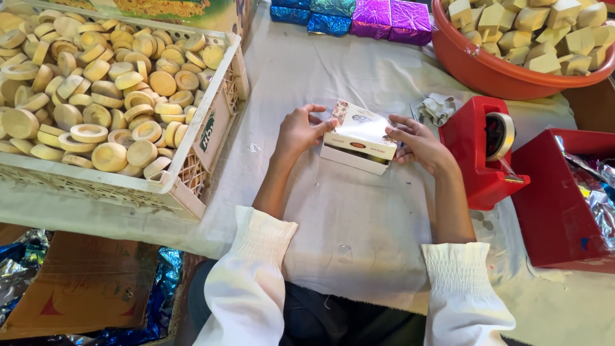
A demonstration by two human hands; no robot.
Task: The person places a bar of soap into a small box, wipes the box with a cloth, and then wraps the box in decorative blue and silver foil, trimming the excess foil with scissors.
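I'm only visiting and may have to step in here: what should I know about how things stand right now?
Left hand: grips the left end of the box, thumb on its top.
Right hand: grips the right end.
Box: small, white, printed, held just over the cloth, partly wrapped in clear film.
Around: crate of round wooden pieces on the left; red tape dispenser on the right; orange tub of wooden blocks behind it; foil-wrapped boxes at the back.
Done: film lies over the box.
Left: no tape shows on it yet.
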